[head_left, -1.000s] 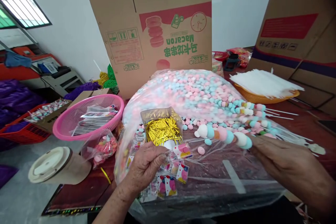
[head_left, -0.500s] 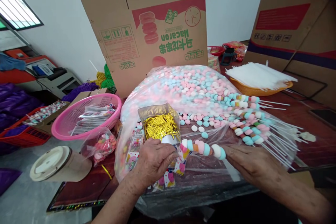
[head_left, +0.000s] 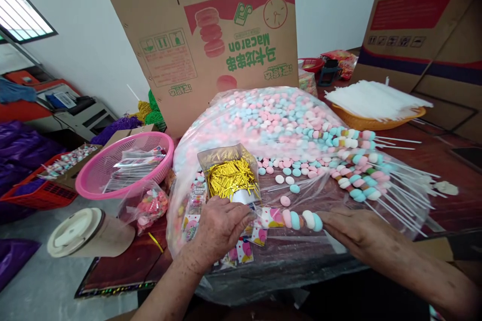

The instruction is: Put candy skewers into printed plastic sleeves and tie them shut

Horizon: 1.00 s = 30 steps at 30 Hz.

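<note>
My left hand (head_left: 222, 225) is closed on the open end of a small printed plastic bag (head_left: 271, 217). A marshmallow skewer (head_left: 302, 220), with pink, blue and white pieces, lies crosswise between my hands, its left part inside the bag. My right hand (head_left: 356, 233) is closed at the skewer's right end; the stick itself is hidden by my fingers. Behind my left hand, a pouch of gold twist ties (head_left: 232, 175) stands open. More printed bags (head_left: 241, 252) lie under my left hand. One loose pink marshmallow (head_left: 285, 201) rests just beyond the skewer.
A large clear bag of marshmallows (head_left: 259, 110) fills the middle. Finished skewers (head_left: 363, 175) lie to the right, near a basket of white sticks (head_left: 376, 105). Leftward are a pink basket (head_left: 85, 188) and a lidded cup (head_left: 90, 233). A cardboard box (head_left: 165, 75) stands behind.
The skewer has slid left, further into the printed bag, which now covers its left pieces. A loose pink marshmallow now shows beyond it. The view has shifted slightly.
</note>
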Tool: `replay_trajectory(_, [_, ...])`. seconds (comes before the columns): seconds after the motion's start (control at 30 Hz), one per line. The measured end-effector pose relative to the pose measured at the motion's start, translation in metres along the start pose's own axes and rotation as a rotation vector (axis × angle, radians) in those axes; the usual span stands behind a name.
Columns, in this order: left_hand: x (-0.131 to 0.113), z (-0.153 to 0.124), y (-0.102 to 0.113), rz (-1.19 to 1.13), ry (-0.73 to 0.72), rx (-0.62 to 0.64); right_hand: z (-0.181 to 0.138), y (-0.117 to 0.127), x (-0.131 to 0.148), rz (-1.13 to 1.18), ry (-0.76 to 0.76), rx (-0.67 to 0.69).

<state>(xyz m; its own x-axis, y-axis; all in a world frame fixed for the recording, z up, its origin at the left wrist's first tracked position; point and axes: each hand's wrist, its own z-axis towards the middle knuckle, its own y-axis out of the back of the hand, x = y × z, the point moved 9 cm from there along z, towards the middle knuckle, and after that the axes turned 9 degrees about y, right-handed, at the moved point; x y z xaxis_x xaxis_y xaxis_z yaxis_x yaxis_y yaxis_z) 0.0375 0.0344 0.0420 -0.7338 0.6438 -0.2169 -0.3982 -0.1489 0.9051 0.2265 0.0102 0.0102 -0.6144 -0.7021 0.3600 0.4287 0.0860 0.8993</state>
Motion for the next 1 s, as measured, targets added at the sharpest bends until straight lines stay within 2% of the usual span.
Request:
replay_trajectory(0.13, [-0.004,0.003,-0.002,0.041,-0.023,0.032,0.001,-0.005,-0.002,0.075,-0.046,0.056])
replay_trajectory(0.27, [-0.012,0.008,-0.029,0.095,-0.030,0.229,0.006,-0.009,0.006,0.068,-0.013,0.090])
replay_trajectory(0.33, [-0.012,0.011,-0.043,0.069,0.022,0.308,0.012,-0.014,0.014,0.049,0.020,0.132])
replay_trajectory(0.43, [-0.005,0.014,-0.056,-0.086,0.147,0.369,0.025,-0.022,0.024,-0.019,0.058,0.194])
replay_trajectory(0.53, [-0.001,0.012,-0.059,-0.228,0.233,0.394,0.033,-0.028,0.025,-0.157,0.055,0.232])
replay_trajectory(0.63, [0.000,0.009,-0.060,-0.309,0.281,0.427,0.038,-0.030,0.028,-0.251,0.099,0.208])
replay_trajectory(0.7, [-0.006,0.010,-0.065,-0.403,0.271,0.484,0.040,-0.033,0.033,-0.245,0.132,0.194])
replay_trajectory(0.83, [-0.028,0.019,-0.072,-0.536,0.126,0.589,0.046,-0.051,0.035,-0.124,0.130,0.193])
replay_trajectory(0.9, [-0.027,0.025,-0.059,-0.496,0.106,0.489,0.048,-0.059,0.030,-0.012,0.077,0.146])
replay_trajectory(0.93, [-0.020,0.027,-0.046,-0.482,0.143,0.366,0.047,-0.060,0.025,0.054,0.025,0.095])
replay_trajectory(1.0, [0.012,0.022,-0.007,-0.534,0.348,-0.026,0.045,-0.059,0.013,0.205,-0.108,-0.014])
